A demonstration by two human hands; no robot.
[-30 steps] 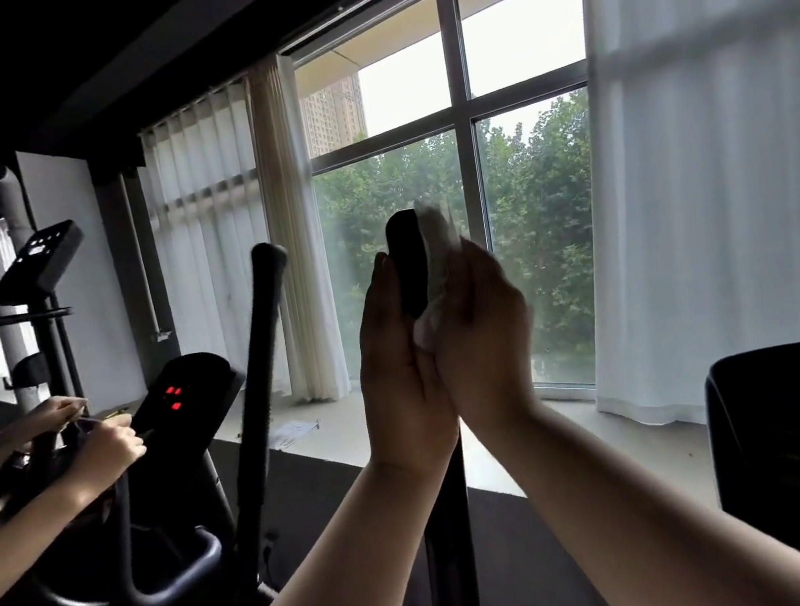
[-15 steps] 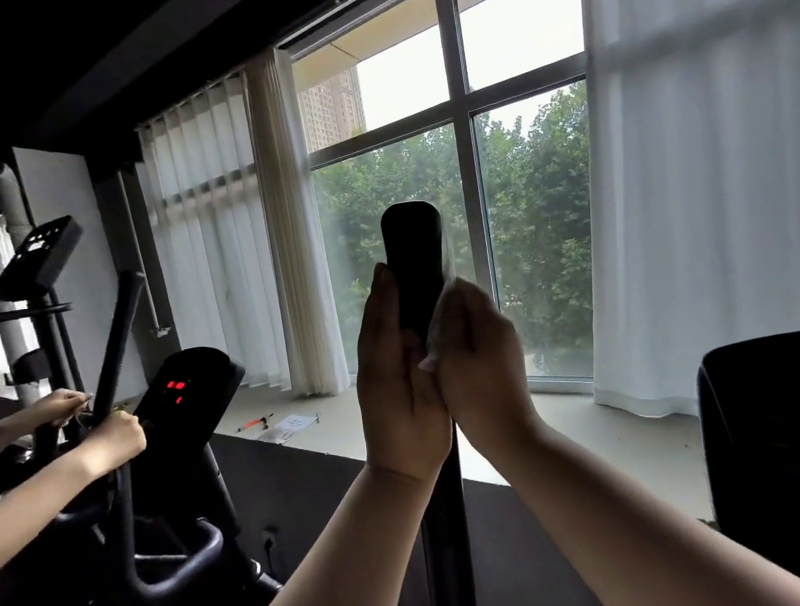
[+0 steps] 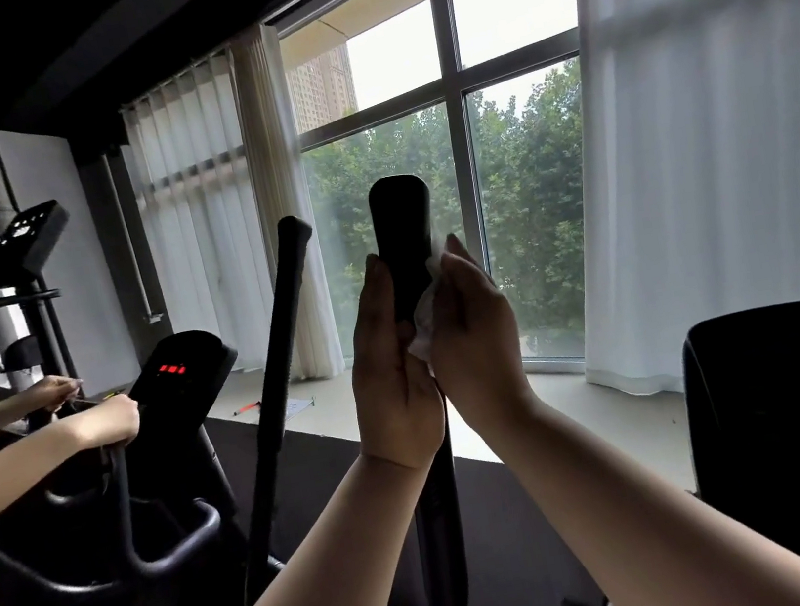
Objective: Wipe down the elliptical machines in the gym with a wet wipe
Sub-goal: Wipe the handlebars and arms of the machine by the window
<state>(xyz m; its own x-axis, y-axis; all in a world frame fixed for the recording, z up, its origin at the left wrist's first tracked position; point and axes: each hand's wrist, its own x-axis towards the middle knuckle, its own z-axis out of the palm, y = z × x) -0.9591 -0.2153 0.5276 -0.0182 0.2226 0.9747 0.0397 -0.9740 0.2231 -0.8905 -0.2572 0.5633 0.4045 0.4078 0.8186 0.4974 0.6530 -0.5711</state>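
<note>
Head view. The elliptical handle (image 3: 405,245), a black padded upright bar with a rounded top, stands centre frame against the window (image 3: 534,210). Both of the wearer's hands are raised to it, one on each side, just below its top.

Left hand (image 3: 390,371): back toward the camera, fingers straight and pointing up, laid flat along the left side of the handle. Relaxed, not clenched. The thumb is hidden.

Right hand (image 3: 471,344): fingers also straight and pointing up, palm turned in toward the handle's right side. It presses the wet wipe (image 3: 424,320) against the bar. The wipe shows as a crumpled white wad sandwiched between this palm and the handle, with a small fold peeking out near the fingertips. Whether the thumb pinches the wipe cannot be told.

To the left is a neighbouring elliptical: console (image 3: 180,372) with a red lit display, and a tall black swing arm (image 3: 280,383) leaning right. A second person's forearms reach in from the left edge, and the nearer hand (image 3: 110,424) grips that machine's fixed handlebar.

At lower right is a large black panel (image 3: 792,441), too dark for detail. White sheer curtains (image 3: 728,150) flank the window, with green trees and a tower block outside. A dark mat (image 3: 328,464) covers the floor, with a paper sheet (image 3: 297,407) lying beyond it.
</note>
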